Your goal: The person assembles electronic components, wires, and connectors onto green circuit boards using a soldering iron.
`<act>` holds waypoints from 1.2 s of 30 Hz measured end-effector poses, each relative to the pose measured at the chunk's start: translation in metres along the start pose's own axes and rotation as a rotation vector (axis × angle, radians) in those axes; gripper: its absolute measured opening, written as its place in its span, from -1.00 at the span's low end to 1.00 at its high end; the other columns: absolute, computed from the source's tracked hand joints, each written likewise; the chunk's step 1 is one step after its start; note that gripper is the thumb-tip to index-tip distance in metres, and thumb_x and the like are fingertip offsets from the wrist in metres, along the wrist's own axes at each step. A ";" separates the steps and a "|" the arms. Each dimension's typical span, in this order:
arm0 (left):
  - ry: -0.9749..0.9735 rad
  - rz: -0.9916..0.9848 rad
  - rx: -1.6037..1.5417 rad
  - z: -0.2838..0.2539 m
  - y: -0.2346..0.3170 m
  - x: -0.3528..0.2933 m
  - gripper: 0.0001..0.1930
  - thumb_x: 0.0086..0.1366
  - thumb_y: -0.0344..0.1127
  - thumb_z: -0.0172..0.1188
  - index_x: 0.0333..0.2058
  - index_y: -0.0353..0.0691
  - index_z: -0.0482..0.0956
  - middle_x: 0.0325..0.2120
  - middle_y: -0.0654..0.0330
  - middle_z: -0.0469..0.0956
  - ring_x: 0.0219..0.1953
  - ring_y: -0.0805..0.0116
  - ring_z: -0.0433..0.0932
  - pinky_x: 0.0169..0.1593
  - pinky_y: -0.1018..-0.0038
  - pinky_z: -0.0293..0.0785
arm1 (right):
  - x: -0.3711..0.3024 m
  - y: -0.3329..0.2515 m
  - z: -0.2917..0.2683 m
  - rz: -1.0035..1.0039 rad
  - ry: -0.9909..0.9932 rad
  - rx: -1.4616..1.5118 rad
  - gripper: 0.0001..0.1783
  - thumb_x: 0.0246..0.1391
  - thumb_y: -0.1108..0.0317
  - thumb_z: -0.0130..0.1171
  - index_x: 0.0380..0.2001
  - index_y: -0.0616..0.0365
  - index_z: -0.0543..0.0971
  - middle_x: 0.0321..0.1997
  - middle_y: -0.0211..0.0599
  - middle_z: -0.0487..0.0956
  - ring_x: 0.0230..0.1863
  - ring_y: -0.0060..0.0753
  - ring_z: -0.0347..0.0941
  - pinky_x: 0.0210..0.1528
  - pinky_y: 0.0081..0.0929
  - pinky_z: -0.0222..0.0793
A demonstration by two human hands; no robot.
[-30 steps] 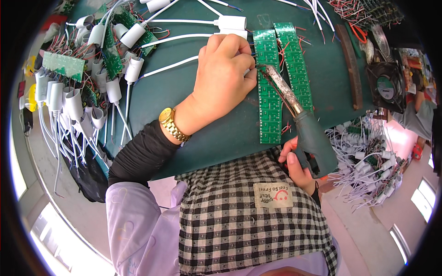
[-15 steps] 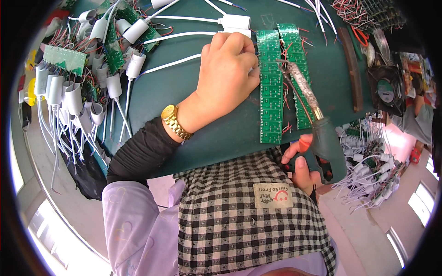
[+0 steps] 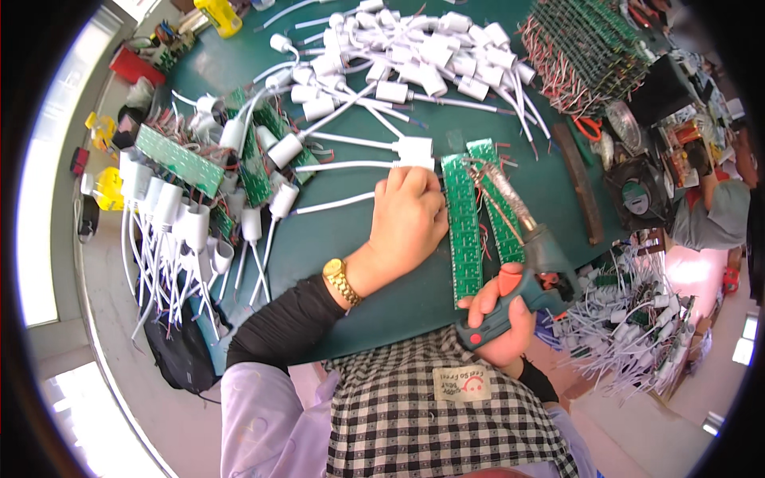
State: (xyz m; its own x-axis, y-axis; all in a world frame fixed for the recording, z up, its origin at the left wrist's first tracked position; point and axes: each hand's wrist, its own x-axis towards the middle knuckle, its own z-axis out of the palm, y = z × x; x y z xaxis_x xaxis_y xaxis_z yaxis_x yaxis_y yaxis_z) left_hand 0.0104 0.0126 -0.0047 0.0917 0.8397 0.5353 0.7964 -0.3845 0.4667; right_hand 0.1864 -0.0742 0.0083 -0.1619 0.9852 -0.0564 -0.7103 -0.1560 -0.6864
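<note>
My left hand [image 3: 408, 213] is closed beside the left green circuit board strip [image 3: 464, 239]. A white cable [image 3: 335, 201] runs in under its curled fingers to a lamp holder that they mostly hide. Two more white lamp holders [image 3: 414, 147] lie just beyond those fingers. In my right hand [image 3: 510, 328] is a soldering gun [image 3: 530, 295] with a dark body and red trigger, gripped by the handle. Its long metal tip reaches over the far end of the two strips; whether it touches cannot be told. The right strip [image 3: 504, 215] lies partly under the gun, with red wires beside it.
Wired lamp holders [image 3: 163, 203] and boards crowd the left side. A heap of white lamp holders [image 3: 430, 52] lies at the back. Stacked boards [image 3: 590, 56], a dark bar [image 3: 578, 183] and a small fan [image 3: 637, 195] stand right. Another person's arm [image 3: 713, 211] shows far right.
The view has shifted, showing more of the table's back. The soldering gun's tip has moved toward the far end of the strips, and its handle now shows. My left hand stays beside the left strip.
</note>
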 end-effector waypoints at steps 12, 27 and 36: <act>-0.102 0.158 0.045 -0.017 0.004 0.002 -0.73 -0.15 -0.41 0.28 -0.39 -0.21 0.47 -0.30 0.15 0.37 -0.22 0.12 0.35 -0.18 0.23 0.28 | 0.004 0.025 0.001 -0.210 0.019 0.025 -0.57 0.13 0.25 -0.08 0.04 0.18 0.24 -0.46 -0.25 0.40 -0.55 -0.39 0.38 0.19 -0.05 0.14; -0.067 0.262 0.191 -0.015 -0.035 0.086 -0.67 -0.13 -0.65 -0.02 -0.32 -0.25 0.51 -0.35 0.07 0.45 -0.26 0.04 0.41 -0.18 0.27 0.34 | 0.003 0.023 -0.014 -0.242 -0.065 0.130 -0.56 0.21 0.12 -0.14 0.06 0.16 0.25 -0.45 -0.24 0.41 -0.48 -0.41 0.37 -0.08 -0.22 0.31; -0.258 0.427 0.244 0.018 -0.078 0.141 -0.50 -0.12 -0.66 0.03 -0.14 -0.11 0.50 -0.09 0.21 0.42 0.06 0.11 0.33 -0.01 0.24 0.33 | 0.003 0.025 -0.017 -0.225 0.056 0.189 -0.56 0.22 0.05 -0.12 0.02 0.13 0.30 -0.43 -0.26 0.40 -0.47 -0.40 0.38 -0.07 -0.21 0.31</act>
State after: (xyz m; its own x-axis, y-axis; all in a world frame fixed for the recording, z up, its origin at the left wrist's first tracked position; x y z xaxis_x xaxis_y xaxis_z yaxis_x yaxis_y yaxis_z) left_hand -0.0278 0.1678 0.0220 0.5556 0.7073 0.4370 0.7692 -0.6368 0.0528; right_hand 0.1803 -0.0742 -0.0211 0.0481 0.9981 0.0386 -0.8397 0.0613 -0.5395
